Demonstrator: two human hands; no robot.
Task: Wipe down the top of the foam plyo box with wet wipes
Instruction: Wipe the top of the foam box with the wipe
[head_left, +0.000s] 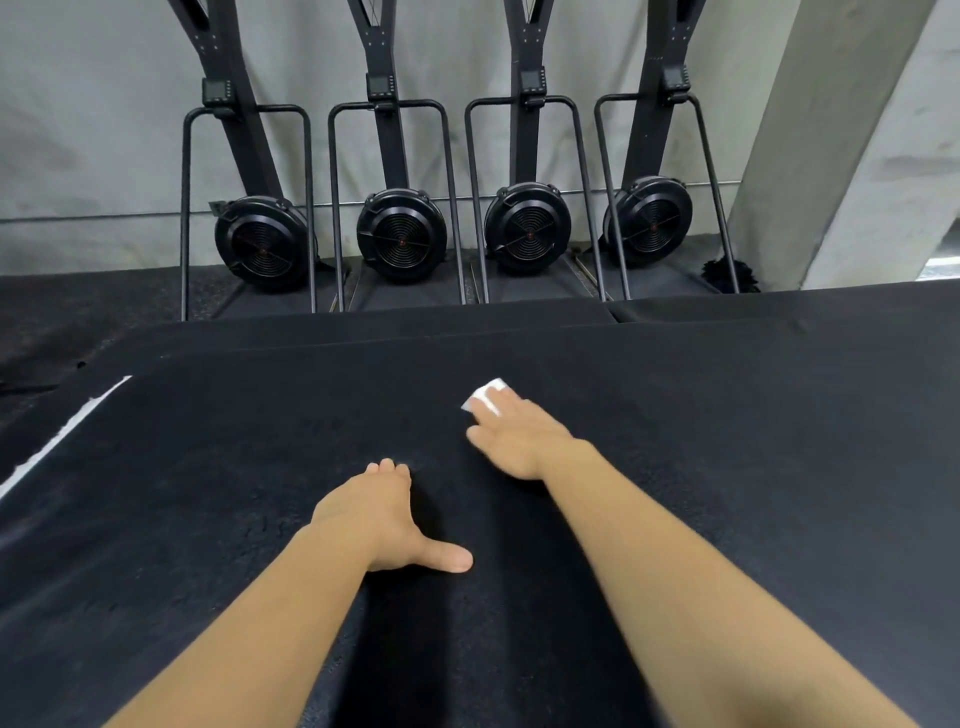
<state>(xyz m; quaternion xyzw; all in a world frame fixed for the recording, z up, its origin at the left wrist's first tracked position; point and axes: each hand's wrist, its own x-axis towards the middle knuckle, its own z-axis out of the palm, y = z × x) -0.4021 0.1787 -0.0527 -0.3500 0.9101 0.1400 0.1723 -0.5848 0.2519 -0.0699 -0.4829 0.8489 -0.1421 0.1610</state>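
The black top of the foam plyo box (234, 467) fills the lower part of the view. A folded white wet wipe (482, 396) lies on it right of centre, half covered by my right hand (519, 434), which presses it flat with straight fingers. My left hand (382, 514) rests palm down on the box nearer to me, thumb spread to the right, holding nothing. A white stripe (67, 428) marks the box's left edge.
Beyond the box's far edge several black exercise machines with round fan housings (402, 241) stand against a grey wall. A second black box top (779, 306) adjoins at the back right. A grey concrete column (841, 145) rises at the right.
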